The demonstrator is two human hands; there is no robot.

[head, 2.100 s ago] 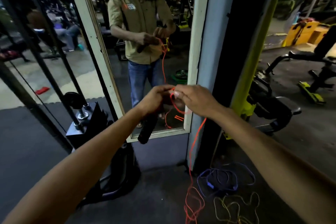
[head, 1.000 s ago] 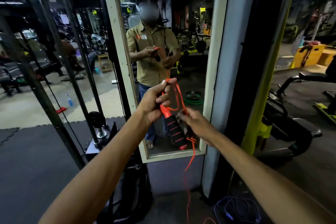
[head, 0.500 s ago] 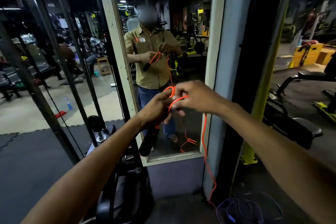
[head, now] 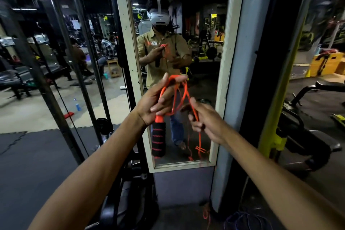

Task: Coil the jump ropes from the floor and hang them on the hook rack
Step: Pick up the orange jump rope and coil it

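An orange jump rope (head: 183, 92) hangs in loops from my left hand (head: 155, 101), which grips the top of its black foam handle with orange stripes (head: 158, 140). The handle points down below my palm. My right hand (head: 204, 120) is lower and to the right, pinching the free strand, which runs down toward the floor (head: 199, 142). A blue jump rope (head: 244, 220) lies bunched on the floor at the bottom right. No hook rack is in view.
A tall framed mirror (head: 177, 166) stands straight ahead and reflects a person in a tan shirt. A cable machine with a black weight stack (head: 113, 201) is at lower left. A yellow-green upright (head: 276, 102) and a bench (head: 313, 147) are on the right.
My right hand has left my left hand and dropped down-right along the strand. More loops hang from my left hand, and the striped handle now shows below it.
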